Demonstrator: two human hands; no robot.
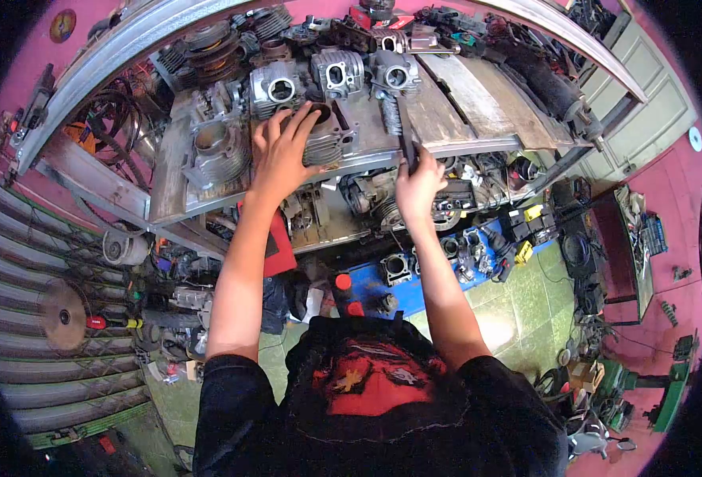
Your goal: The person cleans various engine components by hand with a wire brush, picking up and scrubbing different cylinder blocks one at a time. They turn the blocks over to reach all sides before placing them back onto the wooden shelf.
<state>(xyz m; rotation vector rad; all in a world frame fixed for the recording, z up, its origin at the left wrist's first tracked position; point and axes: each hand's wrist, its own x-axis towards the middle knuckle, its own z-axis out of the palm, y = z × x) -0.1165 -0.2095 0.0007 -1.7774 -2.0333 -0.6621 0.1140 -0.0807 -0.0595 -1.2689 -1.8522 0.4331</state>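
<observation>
Left hand (283, 151) at 11 o'clock: fingers spread, tips over the rim of a finned cylinder (324, 149), thumb down by its near-side fins. How firmly it grips, I cannot tell. The cylinder sits between 11 and 12, close to the front edge of the worn bench (506, 111), its bore facing up.

Right hand (420, 181) between 1 and 2: closed around a dark, flat bar-like tool (406, 143), thumb lying near it, the tool pointing off towards 12 over the bench edge. Far fingers partly hidden. A pale ridged piece (390, 115) lies just beside the tool, on its left.

Around the work: a second finned cylinder (217, 163) at 10, also bore up, left of my left hand. Three grey engine castings stand in a row behind: left casting (265, 81) at 11, middle casting (337, 70) at 12, right casting (396, 75) at half past 12, beyond the tool's far end.

Lower down: red box (280, 253) at 9, blue surface (359, 285) around 5, with metal parts on it.
</observation>
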